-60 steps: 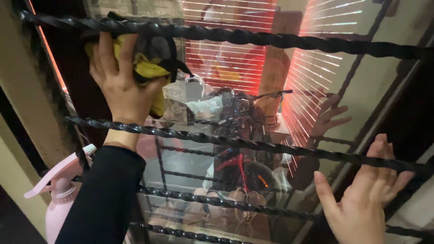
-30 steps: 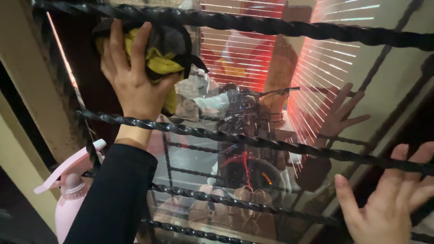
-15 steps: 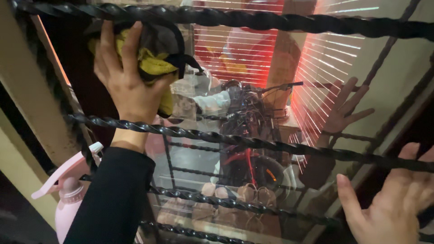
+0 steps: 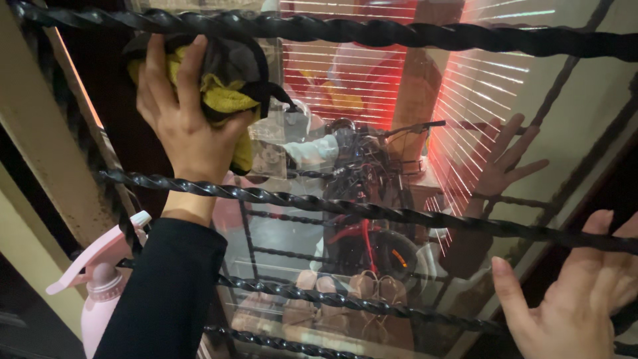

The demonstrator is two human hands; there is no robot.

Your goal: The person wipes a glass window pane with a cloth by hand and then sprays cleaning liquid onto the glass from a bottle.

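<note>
Likely a home — barred window (image 4: 399, 216), bicycle reflected.

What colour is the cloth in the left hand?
Yellow with dark grey, bunched in the left hand; the cloth shows in the head view.

Your left hand (image 4: 186, 126) now presses the yellow-and-black cloth (image 4: 226, 86) slightly higher on the glass pane (image 4: 372, 86) than two seconds ago, fingertips just under the top twisted bar (image 4: 399, 32). Your right hand (image 4: 578, 306) sits lower and further right, fingers spread wider behind the middle twisted bar (image 4: 412, 216).
</note>
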